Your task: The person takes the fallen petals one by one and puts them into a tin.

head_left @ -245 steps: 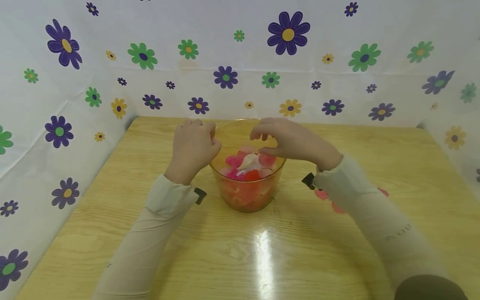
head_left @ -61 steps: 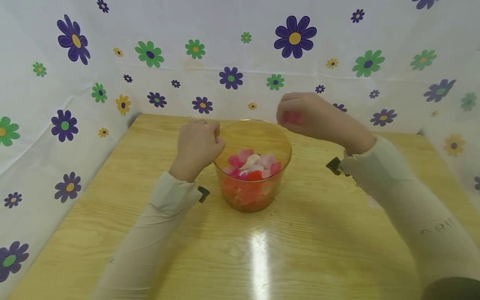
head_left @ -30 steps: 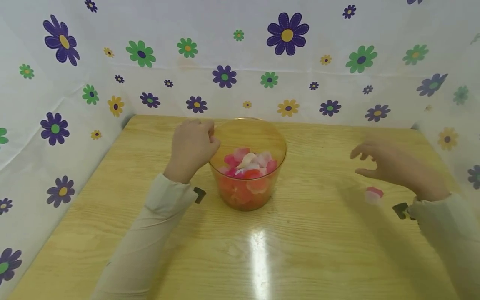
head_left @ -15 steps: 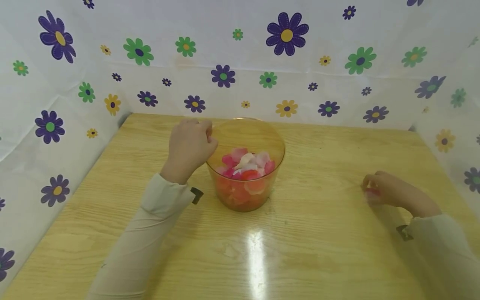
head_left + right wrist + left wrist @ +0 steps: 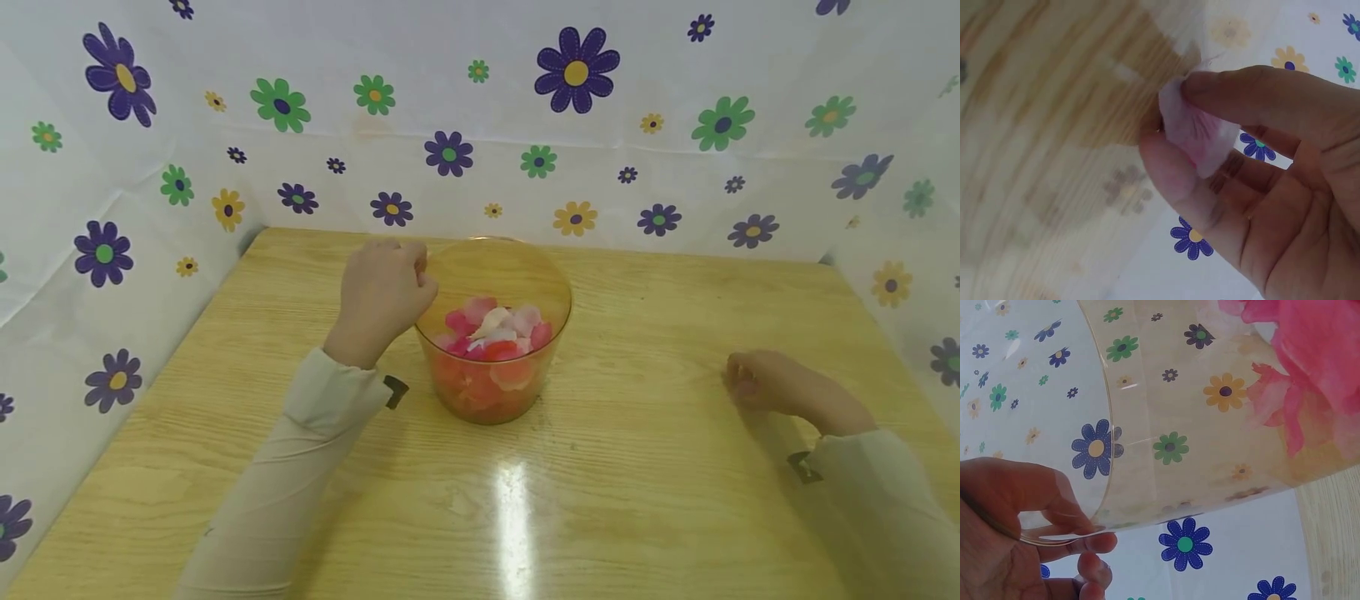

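Note:
A see-through amber bowl [image 5: 495, 392] stands on the table, partly filled with pink, red and cream flower petals [image 5: 501, 329]. My left hand [image 5: 382, 296] pinches the bowl's rim at its left side; in the left wrist view the left hand [image 5: 1029, 519] has the thin rim between thumb and fingers. Far to the right, low over the tabletop, my right hand [image 5: 783, 387] pinches a petal. The right wrist view shows this pale pink petal [image 5: 1200, 131] between thumb and forefinger of the right hand [image 5: 1272, 169].
The wooden table [image 5: 615, 500] has a glossy light streak near its front. A white cloth [image 5: 315, 50] printed with purple, green and yellow flowers rises behind the table and along both sides.
The right hand has gone from above the bowl to the far right and picked up the petals that lay there. The left hand stays on the rim.

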`<state>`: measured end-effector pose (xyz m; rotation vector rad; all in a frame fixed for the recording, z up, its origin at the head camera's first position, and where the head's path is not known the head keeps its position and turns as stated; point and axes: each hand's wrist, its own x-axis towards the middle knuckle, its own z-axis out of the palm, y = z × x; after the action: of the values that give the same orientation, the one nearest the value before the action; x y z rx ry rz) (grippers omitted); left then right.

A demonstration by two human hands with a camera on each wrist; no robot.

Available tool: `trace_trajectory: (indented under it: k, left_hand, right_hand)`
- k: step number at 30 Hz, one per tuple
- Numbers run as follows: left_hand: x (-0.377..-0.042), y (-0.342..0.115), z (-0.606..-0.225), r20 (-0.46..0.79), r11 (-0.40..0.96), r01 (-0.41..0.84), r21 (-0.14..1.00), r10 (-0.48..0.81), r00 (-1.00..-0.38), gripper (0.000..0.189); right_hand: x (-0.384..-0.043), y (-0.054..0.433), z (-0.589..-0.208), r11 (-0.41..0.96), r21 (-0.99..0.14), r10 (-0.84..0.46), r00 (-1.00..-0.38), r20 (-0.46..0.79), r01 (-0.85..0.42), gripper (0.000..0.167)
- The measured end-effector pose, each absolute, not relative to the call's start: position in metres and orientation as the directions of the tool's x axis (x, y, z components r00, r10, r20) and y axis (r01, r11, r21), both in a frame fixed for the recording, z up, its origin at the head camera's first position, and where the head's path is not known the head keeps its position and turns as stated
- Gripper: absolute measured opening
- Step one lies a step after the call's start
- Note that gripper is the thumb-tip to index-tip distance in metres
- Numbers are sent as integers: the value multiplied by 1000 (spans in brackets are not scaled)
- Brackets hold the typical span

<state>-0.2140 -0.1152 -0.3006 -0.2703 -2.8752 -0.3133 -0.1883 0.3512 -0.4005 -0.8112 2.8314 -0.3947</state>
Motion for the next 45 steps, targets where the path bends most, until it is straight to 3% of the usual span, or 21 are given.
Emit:
trace_trajectory:
  k: [4,12,17,25,33,38,45]
  left_hand:
    - [-213,-116,-300,243,961,202,191,153,-958,12]
    - [-213,-117,-300,239,962,199,188,152,-959,11]
    - [-214,-116,-299,234,965,193,180,148,-961,12]
    - [-212,-116,-297,243,963,188,190,140,-960,11]
    - [-213,-116,-296,227,964,180,195,134,-965,11]
    - [-214,-116,-297,233,964,189,189,143,-962,10]
    - [-213,-120,-298,224,961,194,197,148,-963,10]
  right_hand:
    - [-192,344,-398,807,-300,-548,-834,-62,-509,23]
    - [-218,292,-341,804,-270,-545,-838,23,-530,10]
    - [-229,247,-296,770,-221,-587,-801,120,-598,9]
    - [-233,173,-248,648,-161,-712,-668,218,-744,9]
    - [-232,108,-239,537,-216,-800,-574,174,-815,3]
    - [-229,82,-239,476,-236,-843,-516,152,-847,10]
    - [-226,70,-241,507,-242,-841,-537,71,-827,24]
